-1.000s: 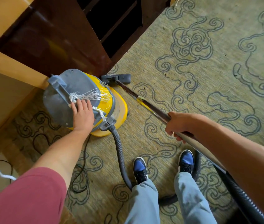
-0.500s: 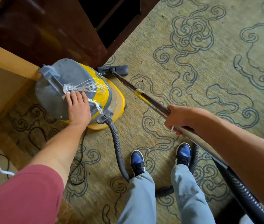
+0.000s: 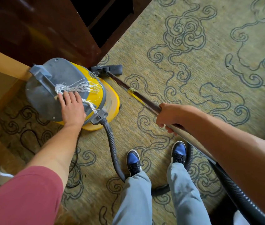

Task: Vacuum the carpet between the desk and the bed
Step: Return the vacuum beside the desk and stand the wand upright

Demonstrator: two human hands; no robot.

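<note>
1. Left hand (image 3: 72, 109) lies flat, fingers straight, on the grey lid of the yellow canister vacuum (image 3: 63, 91); nothing gripped. White string (image 3: 81, 86) is tangled over the lid just beyond the fingertips.
2. Canister stands on the patterned carpet (image 3: 193, 82), close against the dark wooden desk (image 3: 39, 26); whether they touch is unclear.
3. Grey ribbed hose (image 3: 112, 143) leaves the canister's near side, curves down past the left shoe (image 3: 133, 161) and passes behind the legs.
4. Floor nozzle (image 3: 106, 69) sits flat on the carpet just right of the canister, near the desk corner.
5. Metal wand (image 3: 138, 95) runs from the nozzle diagonally down-right, with a yellow tape band partway along.
6. Right hand (image 3: 169, 116) is wrapped around the wand, fingers curled under it.
7. Black hose section (image 3: 235, 187) continues from the wand under the right forearm toward the lower right.
</note>
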